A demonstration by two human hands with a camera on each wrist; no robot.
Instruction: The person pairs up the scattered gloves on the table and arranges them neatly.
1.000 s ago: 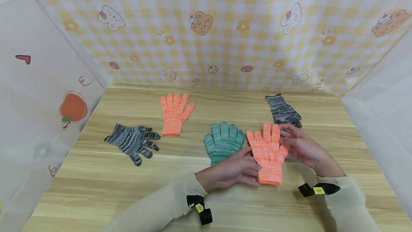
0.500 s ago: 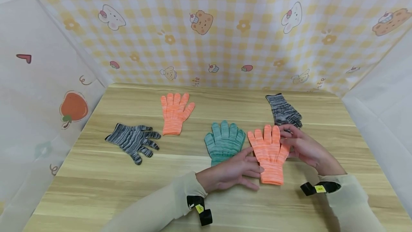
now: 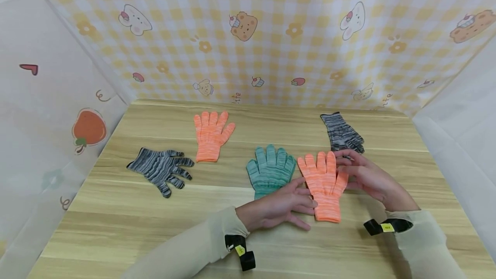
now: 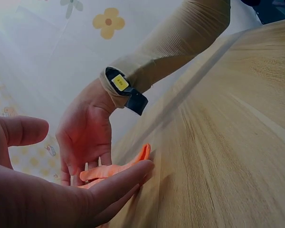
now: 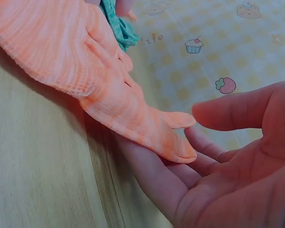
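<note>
Nearest first: two cream fabric sleeves [image 3: 186, 246], each with a black wrist strap [image 3: 247, 260] bearing a yellow label, above a pale wood-grain tabletop [image 3: 116, 227].

Item: left hand [image 3: 277, 208], fingers extended and spread, fingertips touching the left side of a bright orange knit glove [image 3: 324, 186] near its cuff; clasping nothing.

Item: right hand [image 3: 372, 180], fingers loosely extended, some beneath the thumb side of that orange glove, thumb at a glove fingertip; no firm grasp shows.

The held orange glove lies right of the tabletop's middle, cuff toward the person, fingers toward the far edge. Whether it rests fully on the wood cannot be told.

Item: mottled green knit glove [image 3: 270, 171], just left of the orange one, cuff end hidden behind the left hand.

Item: black-and-grey striped knit glove [image 3: 159, 169], toward the left edge, fingers pointing right.

Item: second orange knit glove [image 3: 209, 137], nearer the far edge, fingers toward it.

Item: another grey striped glove [image 3: 341, 132], near the far right corner, just beyond the right hand.

Backdrop: yellow-and-white checked cloth [image 3: 271, 55] with cartoon prints, behind the far edge.
</note>
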